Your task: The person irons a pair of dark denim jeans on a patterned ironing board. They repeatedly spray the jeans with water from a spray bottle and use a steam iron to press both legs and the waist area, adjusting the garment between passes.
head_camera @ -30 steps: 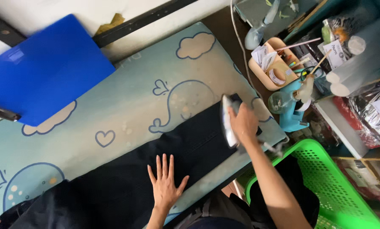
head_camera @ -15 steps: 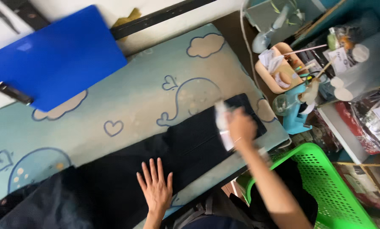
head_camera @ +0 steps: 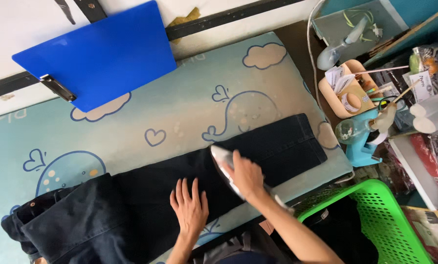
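The iron (head_camera: 227, 168) was held in the closed right hand (head_camera: 248, 177) on the dark trousers (head_camera: 180, 195); the left hand (head_camera: 189, 208) was pressed flat, open, beside it. The padded surface (head_camera: 189, 117) lay bare beyond; a green basket (head_camera: 375, 215) stood near its edge.

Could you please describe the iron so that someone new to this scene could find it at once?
On the pale blue padded board with whale drawings lie dark trousers. The iron sits mid-leg under the right hand, beside the flat left hand. It is the only silvery, pointed thing on the dark cloth.
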